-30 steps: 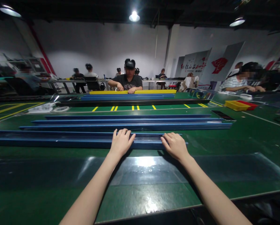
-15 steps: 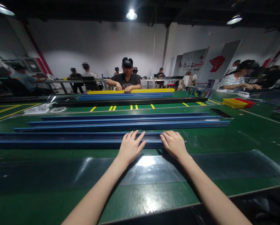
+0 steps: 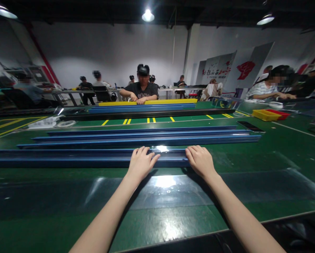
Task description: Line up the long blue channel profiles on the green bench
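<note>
A long blue channel rail [image 3: 67, 159] lies across the table in front of me and runs out of view at the left. My left hand [image 3: 142, 161] is curled over it, fingertips on the far edge and thumb stretched inward along the channel. At the rail's right end, my right hand [image 3: 201, 161] is closed over the edge, with its thumb hidden. A glossy clear strip [image 3: 161, 148] catches the light between my hands, at the rail's far edge; how it sits there is hard to make out. Nearer to me, a wide clear plastic sheet [image 3: 110, 196] lies flat beneath my forearms.
More blue rails [image 3: 136, 142] lie parallel just beyond. Farther back are a black rail [image 3: 146, 113], a phone [image 3: 250, 127] and yellow and red trays [image 3: 267, 115]. A co-worker [image 3: 144, 86] sits opposite, handling yellow rails [image 3: 170, 101]. Others work around the room.
My left hand has shifted slightly left and its fingers have curled in. The right hand has moved a little to the right. A bright reflection now shows between them.
</note>
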The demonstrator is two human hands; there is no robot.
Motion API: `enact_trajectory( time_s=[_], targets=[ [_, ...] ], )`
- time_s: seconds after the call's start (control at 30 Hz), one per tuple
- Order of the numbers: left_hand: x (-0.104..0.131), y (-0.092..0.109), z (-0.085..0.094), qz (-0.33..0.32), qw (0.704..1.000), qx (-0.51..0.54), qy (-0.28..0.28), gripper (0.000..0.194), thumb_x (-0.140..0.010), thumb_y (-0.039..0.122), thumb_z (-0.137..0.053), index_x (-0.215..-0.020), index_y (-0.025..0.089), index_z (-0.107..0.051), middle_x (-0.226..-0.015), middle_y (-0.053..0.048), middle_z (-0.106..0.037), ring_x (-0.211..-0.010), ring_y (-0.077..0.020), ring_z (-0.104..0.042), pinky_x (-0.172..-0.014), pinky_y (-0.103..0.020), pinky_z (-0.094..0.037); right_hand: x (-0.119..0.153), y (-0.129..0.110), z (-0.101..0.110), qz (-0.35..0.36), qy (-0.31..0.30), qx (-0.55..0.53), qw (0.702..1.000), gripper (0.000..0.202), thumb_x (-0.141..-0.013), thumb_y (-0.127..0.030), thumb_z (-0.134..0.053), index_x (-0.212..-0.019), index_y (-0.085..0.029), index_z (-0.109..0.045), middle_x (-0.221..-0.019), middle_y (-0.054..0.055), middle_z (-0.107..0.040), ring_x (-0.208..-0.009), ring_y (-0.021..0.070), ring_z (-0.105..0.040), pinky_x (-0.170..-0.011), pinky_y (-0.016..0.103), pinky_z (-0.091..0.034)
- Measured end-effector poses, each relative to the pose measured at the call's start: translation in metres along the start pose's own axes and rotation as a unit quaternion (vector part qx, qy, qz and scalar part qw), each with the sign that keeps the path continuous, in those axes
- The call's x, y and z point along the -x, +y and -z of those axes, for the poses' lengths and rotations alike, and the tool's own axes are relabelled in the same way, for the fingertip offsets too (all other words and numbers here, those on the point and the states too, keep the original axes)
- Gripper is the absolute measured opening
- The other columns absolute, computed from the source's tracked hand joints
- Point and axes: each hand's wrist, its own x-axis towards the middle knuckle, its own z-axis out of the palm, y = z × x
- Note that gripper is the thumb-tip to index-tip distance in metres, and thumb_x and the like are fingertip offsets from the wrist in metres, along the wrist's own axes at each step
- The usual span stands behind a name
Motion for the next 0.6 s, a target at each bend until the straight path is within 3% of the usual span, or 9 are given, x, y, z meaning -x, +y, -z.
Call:
enact_trajectory(
  time_s=[0.13, 0.27, 0.43, 0.6],
  targets=[
    [-0.001, -0.008, 0.003, 0.029, 0.999, -0.029, 0.026, 0.047, -0.088, 0.043, -0.028, -0.077, 0.021, -0.068, -0.095, -0.007, -0.061, -0.094, -0.0223, -0.052, -0.079, -0.036, -0.037, 0.000, 0.002, 0.000, -0.007, 0.001, 0.001, 1.000, 0.042, -0.089, -0.032, -0.024, -0.079, -0.017, -0.062, -0.084, 0.005, -0.065, -0.082, 0.0153, -0.051, -0.071, 0.027, -0.027],
    [0.000, -0.009, 0.002, 0.047, 0.997, -0.045, 0.033, 0.046, -0.088, 0.042, -0.028, -0.074, 0.019, -0.066, -0.087, -0.008, -0.062, -0.087, -0.0217, -0.053, -0.074, -0.035, -0.038, 0.000, 0.003, -0.001, -0.010, 0.001, 0.007, 1.000, 0.042, -0.089, -0.032, -0.023, -0.078, -0.017, -0.061, -0.082, 0.005, -0.064, -0.081, 0.0154, -0.051, -0.070, 0.027, -0.026],
    [0.000, -0.002, -0.003, 0.020, 0.999, -0.013, 0.031, 0.036, -0.087, 0.037, -0.032, -0.085, 0.016, -0.062, -0.093, -0.009, -0.060, -0.088, -0.0221, -0.053, -0.075, -0.035, -0.039, 0.000, 0.002, -0.002, -0.009, -0.009, 0.015, 1.000, 0.043, -0.090, -0.033, -0.023, -0.076, -0.017, -0.061, -0.080, 0.005, -0.064, -0.080, 0.0151, -0.051, -0.069, 0.027, -0.026],
    [0.002, 0.005, -0.010, -0.056, 0.997, 0.029, 0.035, 0.034, -0.087, 0.037, -0.034, -0.106, 0.018, -0.056, -0.108, -0.009, -0.056, -0.100, -0.0216, -0.050, -0.082, -0.035, -0.038, 0.000, 0.003, -0.004, -0.005, -0.005, 0.019, 1.000, 0.043, -0.089, -0.033, -0.023, -0.075, -0.018, -0.061, -0.077, 0.005, -0.064, -0.078, 0.0151, -0.051, -0.068, 0.027, -0.026]
  ],
)
